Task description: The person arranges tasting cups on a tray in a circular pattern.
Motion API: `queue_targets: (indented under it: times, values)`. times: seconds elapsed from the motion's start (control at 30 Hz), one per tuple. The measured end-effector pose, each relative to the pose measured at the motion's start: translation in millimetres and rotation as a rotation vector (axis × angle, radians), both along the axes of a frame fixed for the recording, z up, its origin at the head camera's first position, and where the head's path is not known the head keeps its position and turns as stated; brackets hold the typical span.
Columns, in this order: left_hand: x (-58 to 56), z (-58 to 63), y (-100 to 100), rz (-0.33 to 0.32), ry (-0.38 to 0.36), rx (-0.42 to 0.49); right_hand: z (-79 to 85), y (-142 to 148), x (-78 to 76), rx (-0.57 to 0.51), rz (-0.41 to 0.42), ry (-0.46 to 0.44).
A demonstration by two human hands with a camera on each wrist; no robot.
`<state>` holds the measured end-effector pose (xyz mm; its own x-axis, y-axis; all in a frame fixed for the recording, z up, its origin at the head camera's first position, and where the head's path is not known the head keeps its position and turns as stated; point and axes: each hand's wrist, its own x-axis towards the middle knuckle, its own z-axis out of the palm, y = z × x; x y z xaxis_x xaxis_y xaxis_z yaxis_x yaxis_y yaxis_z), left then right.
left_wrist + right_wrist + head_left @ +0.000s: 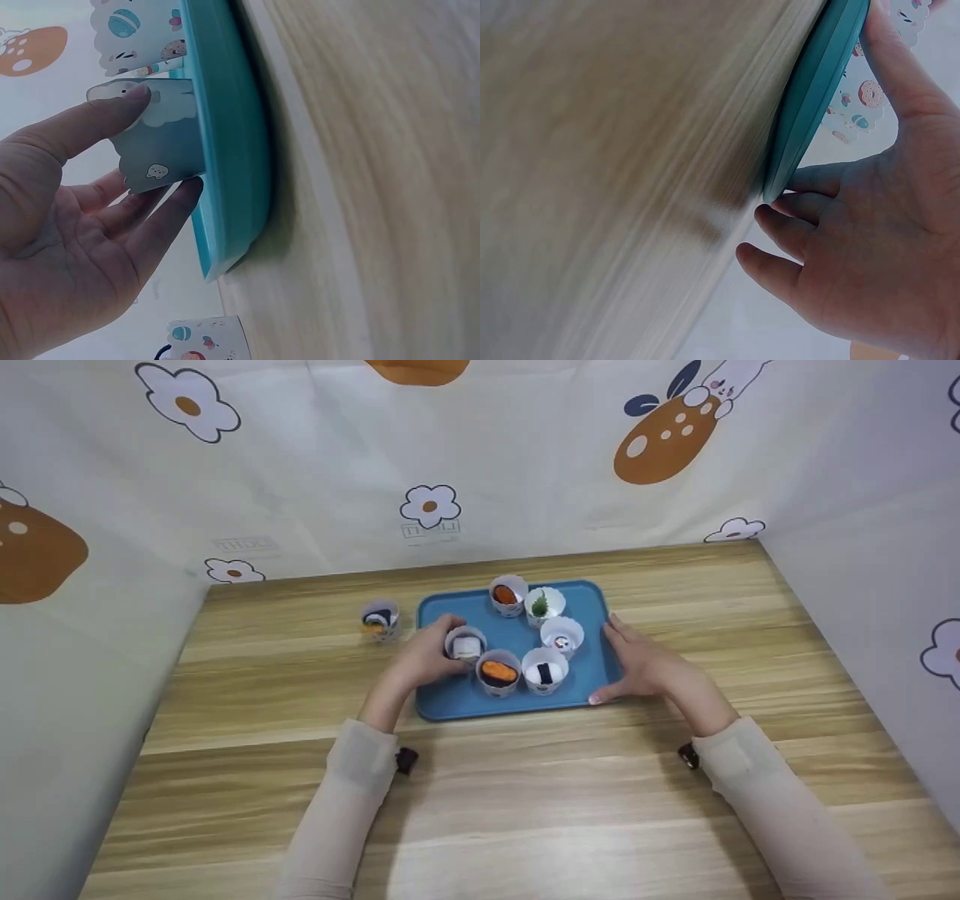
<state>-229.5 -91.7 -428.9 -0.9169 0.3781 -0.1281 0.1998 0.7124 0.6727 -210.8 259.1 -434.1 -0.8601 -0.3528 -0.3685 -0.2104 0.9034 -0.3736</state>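
Note:
My left hand (424,657) grips a small paper cup (166,139) near the left side of the blue tray (457,706). Thumb and fingers lie on opposite sides of that cup, and a white block-like piece (466,648) shows inside. Spread along the tray's right edge, my right hand (646,664) touches the rim, thumb toward the near corner. Beside the held cup stands one with an orange-topped sushi piece (499,673), then one with a white piece banded in black (544,673). Farther back are cups with a small round piece (562,643), a green leaf (539,606) and a reddish-orange piece (505,595).
Left of the tray, on the wooden table (525,810), another paper cup (381,621) contains dark, white and orange pieces. Light curtains (315,472) printed with flowers and orange shapes enclose the table at the back and sides.

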Motion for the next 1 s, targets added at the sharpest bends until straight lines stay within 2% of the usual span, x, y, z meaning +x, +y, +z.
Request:
queue_targets:
  times: [0.3, 0.5, 1.0]
  values:
    - [1.7, 5.2, -2.7, 0.005, -0.013, 0.001, 0.2, -0.2, 0.2, -0.002, -0.002, -0.007]
    - [1.2, 5.8, -5.4, 0.024, -0.036, 0.036, 0.4, -0.9, -0.1, 0.005, 0.002, -0.008]
    - [2.3, 10.7, -14.7, 0.037, -0.040, 0.079, 0.0, -1.1, -0.3, 0.010, -0.006, -0.015]
